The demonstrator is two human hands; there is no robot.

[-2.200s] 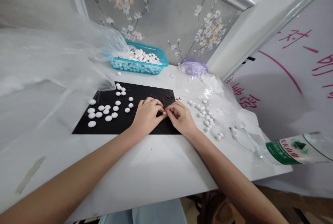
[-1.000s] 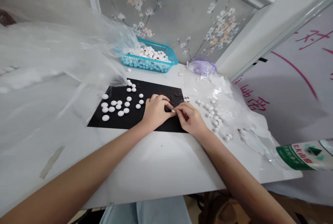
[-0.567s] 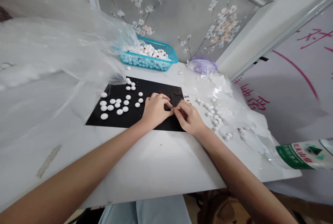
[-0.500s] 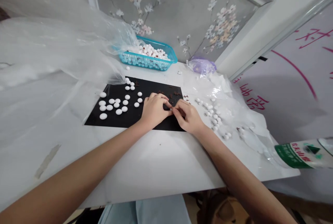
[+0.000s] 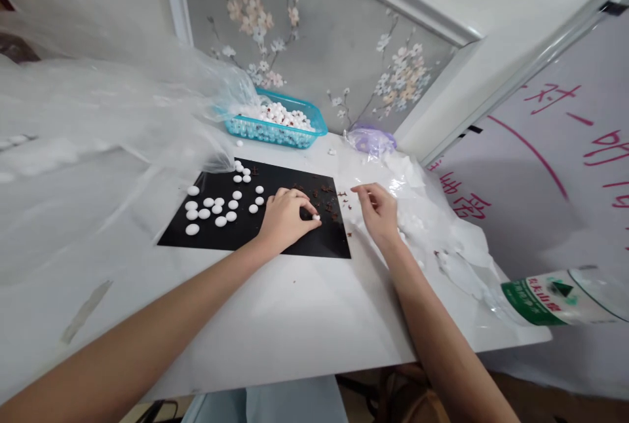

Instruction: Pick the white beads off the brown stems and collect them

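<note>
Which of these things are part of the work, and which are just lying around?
Part of the work:
left hand, at a small white piece
right hand
black mat
white round pieces
brown bits
blue basket

Just lying around:
water bottle
purple bag
clear plastic sheet

Small white disc [image 5: 316, 217] pinched just right of frame centre, over a black mat [image 5: 304, 246] strewn with brown flecks [image 5: 324, 197]; more white discs [image 5: 211, 207] lying flat, loosely clustered on its left half.
</note>
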